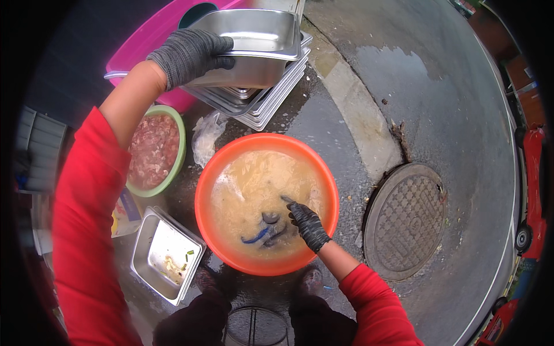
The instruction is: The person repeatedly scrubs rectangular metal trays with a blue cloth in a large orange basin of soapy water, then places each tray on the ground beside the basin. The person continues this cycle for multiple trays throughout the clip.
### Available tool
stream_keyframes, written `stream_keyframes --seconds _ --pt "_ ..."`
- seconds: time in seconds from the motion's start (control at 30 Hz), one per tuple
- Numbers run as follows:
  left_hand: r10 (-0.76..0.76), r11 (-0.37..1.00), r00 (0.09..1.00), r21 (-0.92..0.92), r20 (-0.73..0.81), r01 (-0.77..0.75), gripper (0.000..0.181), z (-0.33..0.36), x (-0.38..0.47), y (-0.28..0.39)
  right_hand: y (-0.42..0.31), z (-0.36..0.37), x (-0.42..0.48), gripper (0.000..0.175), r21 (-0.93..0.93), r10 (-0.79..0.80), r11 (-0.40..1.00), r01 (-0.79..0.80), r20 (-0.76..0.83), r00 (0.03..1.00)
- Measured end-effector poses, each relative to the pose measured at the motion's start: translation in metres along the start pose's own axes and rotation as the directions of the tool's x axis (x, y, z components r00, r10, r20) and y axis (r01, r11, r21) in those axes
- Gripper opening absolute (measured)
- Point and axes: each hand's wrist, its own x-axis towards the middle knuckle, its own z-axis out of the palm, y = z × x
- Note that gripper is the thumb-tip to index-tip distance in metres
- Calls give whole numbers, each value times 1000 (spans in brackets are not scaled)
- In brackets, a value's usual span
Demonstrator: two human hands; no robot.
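My left hand (pixel 190 56), in a grey knit glove, grips the left rim of a rectangular stainless steel pan (pixel 259 71). That pan sits over or just above a stack of steel pans (pixel 272 104); contact between them cannot be told. My right hand (pixel 308 225), in a dark glove, is over the right part of an orange plastic basin (pixel 201 199). Cloudy yellowish water (pixel 255 177) fills it. Whether the fingers hold anything is unclear. Close by, a dark item (pixel 270 218) and a blue strip (pixel 256 237) show at the water's surface.
A steel pan with food scraps (pixel 143 255) rests at lower left. Beyond it stand a green basin of raw meat (pixel 184 142) and a pink tub (pixel 134 47). A plastic bag (pixel 205 138) lies between. Right of the orange basin is a manhole cover (pixel 407 222) in wet pavement.
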Motion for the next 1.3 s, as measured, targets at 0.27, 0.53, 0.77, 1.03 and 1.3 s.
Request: stream_keyframes --seconds 0.27,0.53,0.77,1.03,1.3 --pt "-410 854 903 400 126 332 26 34 20 -30 12 -2 7 45 -47 -29 998 29 7 1000" --pt "-312 949 946 -75 -83 306 52 103 -228 2 24 -2 10 45 -87 -11 996 14 33 999" --pt "-910 -3 -147 346 388 938 55 160 -634 107 54 -4 17 38 -161 -67 984 71 33 997" --pt "-612 -694 -548 -55 571 718 34 209 -757 173 63 17 33 31 -320 -97 938 134 127 987" --pt "-549 -740 -580 -27 602 672 20 200 -758 151 58 39 45 30 -419 -103 895 151 135 985"
